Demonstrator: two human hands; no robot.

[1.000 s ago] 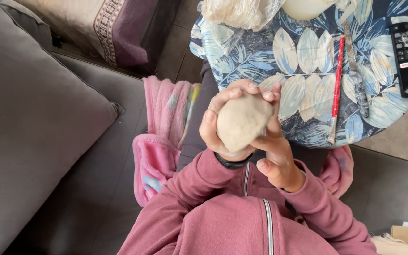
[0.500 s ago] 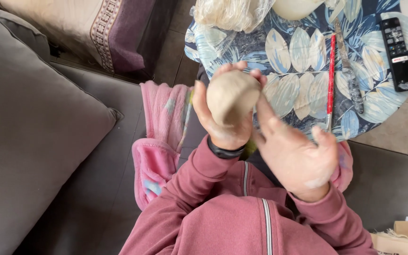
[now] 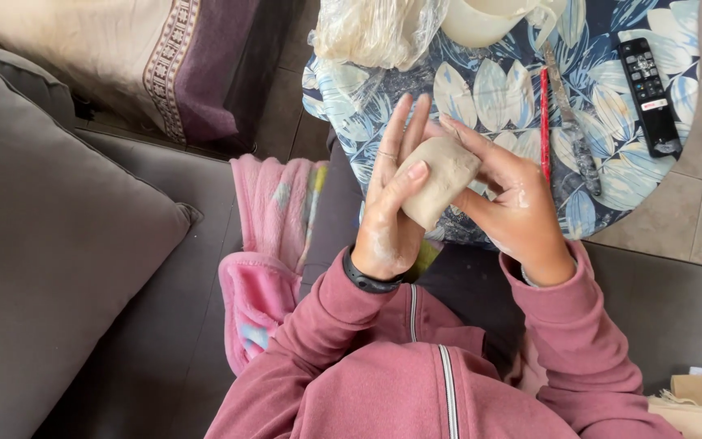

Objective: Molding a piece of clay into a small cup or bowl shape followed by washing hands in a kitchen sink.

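Grey sofa cushion (image 3: 50, 244) at left; desk (image 3: 497, 89) under a blue leaf-print cloth, above. Pink blanket (image 3: 274, 236) beside the lap. Left hand (image 3: 392, 195) and right hand (image 3: 505, 199), each grip clamped on the pale clay lump (image 3: 440, 179), held between them over the desk's edge. Black remote (image 3: 647, 97) and red pencil (image 3: 543, 122) lie on the desk.
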